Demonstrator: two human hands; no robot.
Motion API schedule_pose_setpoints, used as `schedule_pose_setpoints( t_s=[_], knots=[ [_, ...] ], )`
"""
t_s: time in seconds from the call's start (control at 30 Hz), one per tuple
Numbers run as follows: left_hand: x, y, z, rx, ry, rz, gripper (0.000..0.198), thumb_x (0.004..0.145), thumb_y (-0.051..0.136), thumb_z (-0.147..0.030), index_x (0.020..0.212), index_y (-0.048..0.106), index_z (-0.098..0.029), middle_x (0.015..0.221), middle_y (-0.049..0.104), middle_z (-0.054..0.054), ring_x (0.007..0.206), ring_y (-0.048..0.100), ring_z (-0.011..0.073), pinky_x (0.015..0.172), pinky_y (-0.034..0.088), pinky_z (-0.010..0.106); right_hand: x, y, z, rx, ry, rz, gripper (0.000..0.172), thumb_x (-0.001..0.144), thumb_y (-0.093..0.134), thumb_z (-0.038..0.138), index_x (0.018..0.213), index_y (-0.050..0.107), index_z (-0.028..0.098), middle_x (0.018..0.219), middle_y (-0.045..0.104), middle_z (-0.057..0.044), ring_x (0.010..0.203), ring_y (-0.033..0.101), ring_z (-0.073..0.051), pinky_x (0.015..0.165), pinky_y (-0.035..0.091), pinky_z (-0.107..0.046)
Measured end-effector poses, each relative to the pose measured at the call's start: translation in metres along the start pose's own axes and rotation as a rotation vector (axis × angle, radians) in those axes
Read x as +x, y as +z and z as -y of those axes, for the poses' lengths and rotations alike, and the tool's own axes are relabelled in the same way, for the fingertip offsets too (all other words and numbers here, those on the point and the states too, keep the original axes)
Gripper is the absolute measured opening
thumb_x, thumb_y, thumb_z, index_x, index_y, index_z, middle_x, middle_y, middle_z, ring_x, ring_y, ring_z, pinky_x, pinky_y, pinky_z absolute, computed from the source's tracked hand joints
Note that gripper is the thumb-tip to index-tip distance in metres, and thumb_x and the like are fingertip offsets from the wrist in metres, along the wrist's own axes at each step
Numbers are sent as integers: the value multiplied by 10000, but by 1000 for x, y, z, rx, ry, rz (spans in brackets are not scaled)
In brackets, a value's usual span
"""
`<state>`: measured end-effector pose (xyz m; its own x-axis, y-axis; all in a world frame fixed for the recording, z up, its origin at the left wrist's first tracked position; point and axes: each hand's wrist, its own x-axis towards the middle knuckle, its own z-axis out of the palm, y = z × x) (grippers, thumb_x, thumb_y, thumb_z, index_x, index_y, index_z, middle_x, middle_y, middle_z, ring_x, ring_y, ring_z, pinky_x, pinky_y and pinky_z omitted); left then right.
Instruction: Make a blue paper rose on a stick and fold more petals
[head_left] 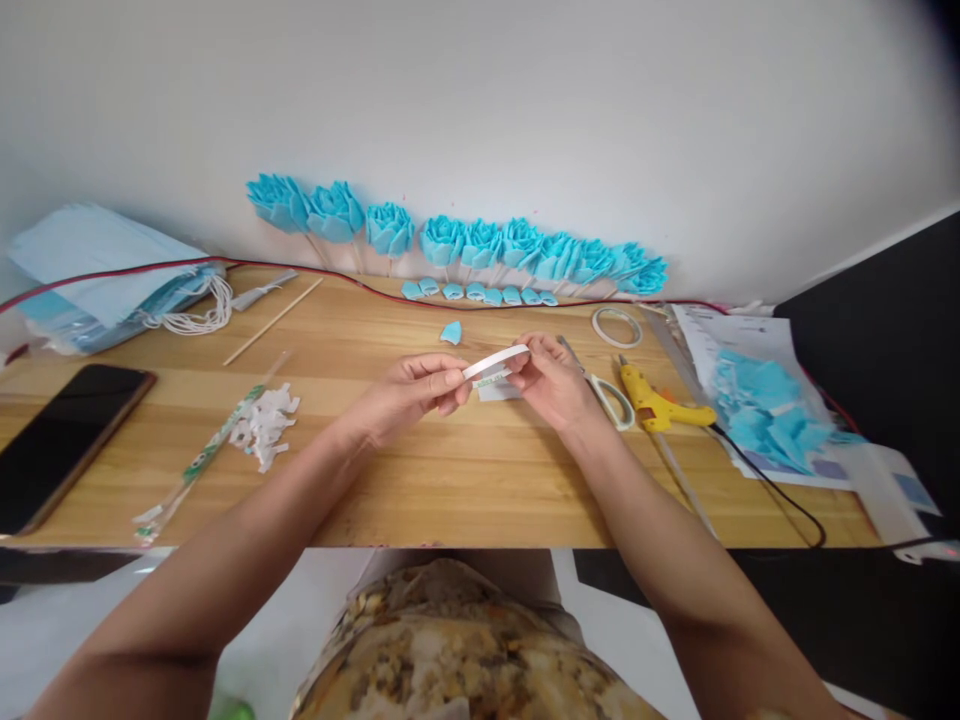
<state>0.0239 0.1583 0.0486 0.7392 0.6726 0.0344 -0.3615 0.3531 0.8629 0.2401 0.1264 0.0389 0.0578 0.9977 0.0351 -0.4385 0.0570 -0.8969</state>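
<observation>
Between my two hands is a narrow roll of white tape (496, 360), seen nearly edge-on, with green print on its inner core. My left hand (416, 390) pinches its left side between thumb and fingers. At the opposite side, my right hand (553, 382) grips it with bent fingers. Under the roll, a small pale piece partly shows on the table. Beyond it lies a single blue petal-shaped piece (451, 332). Close to my right hand rest scissors (611, 400), partly hidden by the hand, and a yellow glue gun (660, 400).
Blue flowers on sticks (390, 230) lean along the wall, with small blue pieces (475, 292) before them. A second tape roll (616, 327) and blue scraps (769, 405) lie right. White scraps (264, 425), a wooden stick (274, 321), a phone (71, 435) and pale-blue sheets (112, 260) occupy the left.
</observation>
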Motion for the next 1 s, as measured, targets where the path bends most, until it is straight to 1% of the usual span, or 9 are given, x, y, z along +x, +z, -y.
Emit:
schedule_pose_setpoints(
  t_s=[0.27,0.33,0.4,0.5,0.63,0.7,0.83,0.93,1.0],
  knots=[
    [1,1,-1,9,-28,-70,234,753,837,-348,767,738,-136,621,636,2,534,491,64,528,347,209,0,1,-2,-58,20,-26,391,637,881,511,741,645,217,584,555,53,539,494,-90,478,416,-214],
    [1,1,-1,4,-14,-79,255,755,836,-365,755,729,-134,633,642,8,534,496,67,526,354,210,1,1,1,-82,16,-34,397,627,880,534,769,681,221,633,610,37,573,534,-99,518,458,-224],
    [2,1,-2,-2,11,-84,263,756,836,-369,763,726,-130,663,655,20,548,515,75,533,371,216,0,0,9,-160,-31,-66,392,669,848,558,839,718,229,771,690,1,692,612,-126,602,515,-245],
    [2,1,-4,-9,29,-99,275,761,831,-375,793,726,-123,699,668,34,576,546,91,548,394,223,-9,-5,35,-450,-189,-164,329,823,734,533,972,743,240,945,733,-39,875,666,-171,713,545,-286],
    [3,-1,-4,-17,35,-100,287,770,819,-386,783,712,-119,728,671,43,588,563,98,564,419,227,-37,-19,73,-1049,-307,-265,262,939,611,422,1056,747,231,855,739,-42,778,676,-193,729,517,-329],
    [4,-2,-3,-31,41,-91,271,771,818,-373,774,707,-126,743,675,44,597,569,99,572,433,226,-53,-29,81,-1385,-253,-279,240,953,578,349,1060,749,218,877,755,-60,788,685,-219,739,491,-344],
    [4,-2,-2,-23,38,-70,256,778,813,-360,760,706,-128,760,675,45,612,575,101,579,449,218,-78,-47,73,-1919,24,-240,278,975,534,318,1100,740,179,980,761,-133,868,697,-292,714,442,-355],
    [5,-2,0,0,17,-51,287,767,823,-380,751,706,-118,753,670,48,615,580,104,579,455,213,-82,-57,57,-2116,177,-217,328,979,535,330,1201,691,148,1028,739,-183,901,689,-319,704,428,-353],
    [5,-2,2,6,0,-42,308,756,832,-399,755,707,-118,760,675,51,617,585,105,583,460,211,-78,-64,49,-2135,173,-205,335,971,533,290,1238,665,136,1061,722,-203,936,681,-325,729,438,-358]
  ],
)
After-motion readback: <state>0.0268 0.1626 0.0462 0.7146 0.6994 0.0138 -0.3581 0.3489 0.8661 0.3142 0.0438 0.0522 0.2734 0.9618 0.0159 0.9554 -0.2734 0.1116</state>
